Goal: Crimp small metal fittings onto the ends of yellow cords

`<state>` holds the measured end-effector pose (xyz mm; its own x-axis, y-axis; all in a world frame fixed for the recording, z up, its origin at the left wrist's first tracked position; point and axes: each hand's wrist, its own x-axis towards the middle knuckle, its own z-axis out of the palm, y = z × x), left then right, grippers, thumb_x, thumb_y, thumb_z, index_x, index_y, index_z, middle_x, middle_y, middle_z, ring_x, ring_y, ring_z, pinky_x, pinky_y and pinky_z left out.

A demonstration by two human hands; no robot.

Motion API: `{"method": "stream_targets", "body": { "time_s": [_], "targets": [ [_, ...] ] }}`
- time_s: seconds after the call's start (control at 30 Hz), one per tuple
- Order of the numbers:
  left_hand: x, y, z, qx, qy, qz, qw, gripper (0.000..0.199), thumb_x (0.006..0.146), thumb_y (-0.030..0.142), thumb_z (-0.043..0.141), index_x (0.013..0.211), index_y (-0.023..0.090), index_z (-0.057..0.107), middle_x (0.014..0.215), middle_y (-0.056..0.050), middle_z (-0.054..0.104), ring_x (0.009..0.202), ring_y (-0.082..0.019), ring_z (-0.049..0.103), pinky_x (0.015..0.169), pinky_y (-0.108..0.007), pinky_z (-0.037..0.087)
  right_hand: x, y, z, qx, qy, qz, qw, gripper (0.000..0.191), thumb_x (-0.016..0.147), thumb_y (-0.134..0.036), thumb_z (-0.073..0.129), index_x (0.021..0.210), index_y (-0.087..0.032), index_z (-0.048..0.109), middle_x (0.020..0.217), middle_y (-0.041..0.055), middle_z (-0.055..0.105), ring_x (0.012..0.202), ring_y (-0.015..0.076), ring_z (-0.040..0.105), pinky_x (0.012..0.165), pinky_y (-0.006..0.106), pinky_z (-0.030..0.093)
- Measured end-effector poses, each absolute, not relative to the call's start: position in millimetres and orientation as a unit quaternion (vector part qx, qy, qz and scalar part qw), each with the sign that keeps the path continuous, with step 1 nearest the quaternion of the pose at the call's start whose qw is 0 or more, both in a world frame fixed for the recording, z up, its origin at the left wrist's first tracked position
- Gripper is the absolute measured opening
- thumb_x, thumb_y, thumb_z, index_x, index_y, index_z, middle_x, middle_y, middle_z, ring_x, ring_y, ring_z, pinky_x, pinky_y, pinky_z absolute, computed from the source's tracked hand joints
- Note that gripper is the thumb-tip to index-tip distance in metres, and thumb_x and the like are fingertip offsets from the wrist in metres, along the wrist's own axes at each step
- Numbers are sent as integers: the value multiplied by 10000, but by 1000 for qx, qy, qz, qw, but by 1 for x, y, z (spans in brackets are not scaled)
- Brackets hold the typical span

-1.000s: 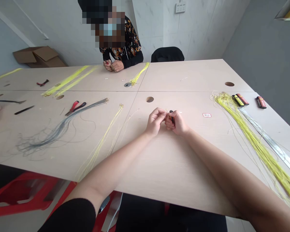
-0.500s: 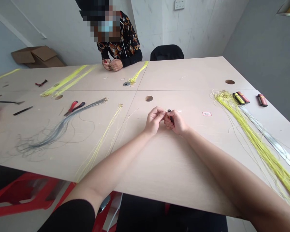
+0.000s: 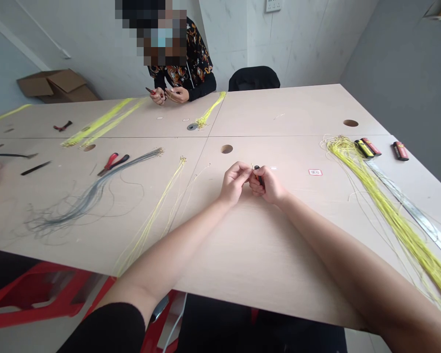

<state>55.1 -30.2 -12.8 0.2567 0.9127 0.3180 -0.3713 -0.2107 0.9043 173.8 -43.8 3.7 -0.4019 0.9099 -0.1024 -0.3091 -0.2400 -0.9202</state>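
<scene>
Working, it seems, a thin strand [image 3: 252,165] with a dark-handled tool [image 3: 257,168] | strand: centre of frame | left grip [image 3: 235,183]: pinching strand | right grip [image 3: 269,186]: curled round tool | next move likely calls for a steady pinch

– Talk us through that pale tabletop [image 3: 260,245]!
– Grey wire bundle [image 3: 97,188] lying left, red-and-black pliers [image 3: 111,160] just beside it; over right, a thick yellow bundle [image 3: 389,211] and, alongside, a flat metal strip [image 3: 426,228]
</scene>
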Motion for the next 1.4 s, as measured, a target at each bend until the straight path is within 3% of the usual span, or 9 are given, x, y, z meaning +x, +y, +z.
{"method": "stream_targets", "body": {
  "time_s": [0.57, 0.97, 1.27, 1.4],
  "targets": [
    [55, -31, -11, 540, 271, 551, 576, 263, 742, 388, 692, 690, 170, 555, 601, 33, 534, 581, -78, 512, 582, -213, 420, 174, -45, 6, -347, -442, 708, 428, 280, 639, -376, 412, 448, -224, 274, 342, -55, 217, 354, 63, 133, 360, 216, 124],
    [57, -33, -7, 517, 261, 556, 597, 281, 719, 386, 713, 682, 168, 539, 597, 35, 513, 580, -74, 495, 562, -205, 403, 175, -44, 5, -347, -435, 712, 428, 306, 706, -361, 394, 469, -215, 265, 352, -53, 220, 350, 60, 137, 366, 219, 134],
    [57, -32, -4, 485, 280, 561, 609, 255, 713, 331, 714, 651, 164, 530, 579, 38, 458, 543, -57, 421, 500, -191, 322, 175, -43, 0, -340, -421, 700, 467, 396, 760, -462, 462, 512, -216, 274, 381, -69, 227, 357, 56, 163, 367, 217, 153],
    [57, -31, -5, 476, 294, 562, 610, 235, 714, 305, 708, 646, 162, 535, 590, 39, 461, 517, -44, 381, 478, -189, 295, 177, -45, 0, -344, -421, 624, 561, 334, 704, -398, 611, 583, -202, 368, 440, -91, 253, 400, 46, 199, 400, 206, 202]
  ]
}}
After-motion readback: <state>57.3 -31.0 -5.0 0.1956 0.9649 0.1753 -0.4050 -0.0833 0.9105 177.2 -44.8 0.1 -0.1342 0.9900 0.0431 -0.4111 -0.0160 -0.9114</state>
